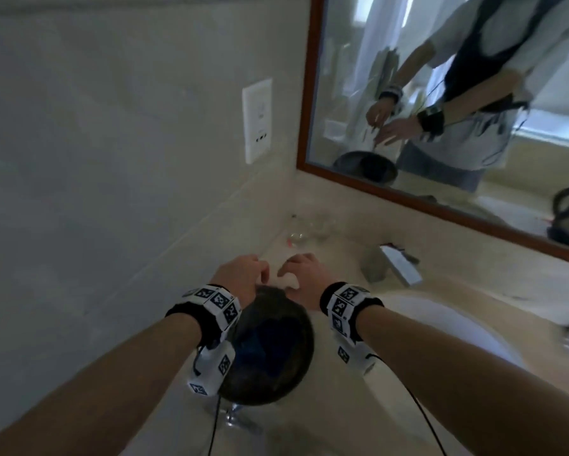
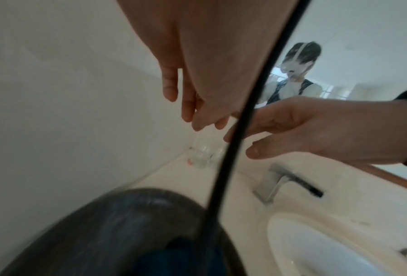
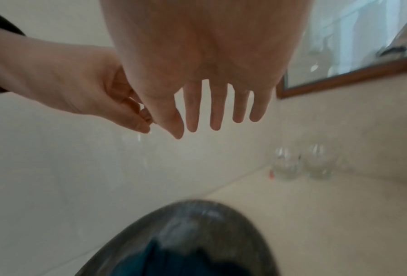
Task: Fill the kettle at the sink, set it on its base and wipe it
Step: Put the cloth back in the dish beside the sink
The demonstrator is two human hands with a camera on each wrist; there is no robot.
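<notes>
The kettle (image 1: pixel 270 350) is a dark, rounded steel body standing on the counter left of the sink (image 1: pixel 447 327); its top also fills the bottom of both wrist views (image 2: pixel 103 233) (image 3: pixel 186 233). Both hands hover just above and beyond its top, close together. My left hand (image 1: pixel 260 269) has loosely curled fingers, with the thumb near the fingertips (image 3: pixel 143 121), and I see nothing between them. My right hand (image 1: pixel 296 268) has straight, spread fingers (image 3: pixel 215 119) and is empty. Neither hand touches the kettle. The kettle's base is hidden under it.
A chrome faucet (image 1: pixel 398 264) stands behind the white basin. Clear glasses (image 1: pixel 309 228) sit in the back corner by the tiled wall. A wall outlet (image 1: pixel 257 120) is up left, and a wood-framed mirror (image 1: pixel 312 93) hangs behind the counter. A black cable (image 2: pixel 233 149) hangs from my left wrist.
</notes>
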